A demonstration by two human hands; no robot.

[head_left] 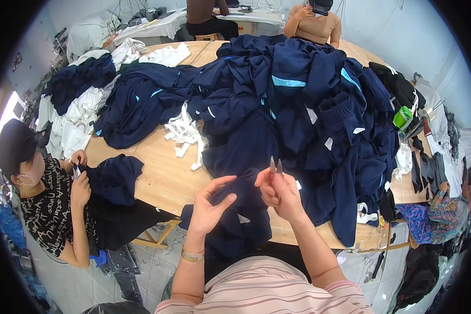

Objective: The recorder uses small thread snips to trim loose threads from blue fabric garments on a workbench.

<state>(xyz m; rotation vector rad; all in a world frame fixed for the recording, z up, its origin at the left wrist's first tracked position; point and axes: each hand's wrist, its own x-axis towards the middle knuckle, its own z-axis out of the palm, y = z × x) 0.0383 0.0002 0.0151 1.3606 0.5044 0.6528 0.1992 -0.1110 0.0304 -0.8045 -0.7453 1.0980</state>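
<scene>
My right hand (282, 196) is closed around small thread snips (276, 167) with reddish handles. Their two pointed blades stick up, slightly apart. My left hand (208, 206) is at the left side of a navy garment (235, 238), thumb and fingers apart, with the cloth right beside them. The garment hangs over the near table edge in front of me, and a small white label (243, 219) shows on it. Beyond my hands a big heap of navy garments (246, 136) with light blue trim covers much of the table.
White fabric strips (186, 133) lie on the wooden table (157, 178). At the left a person in a cap (52, 193) handles a navy piece (115, 178). Others sit at the back and right. A green cup (402, 118) stands at the right, and black cloth hangs below the left edge.
</scene>
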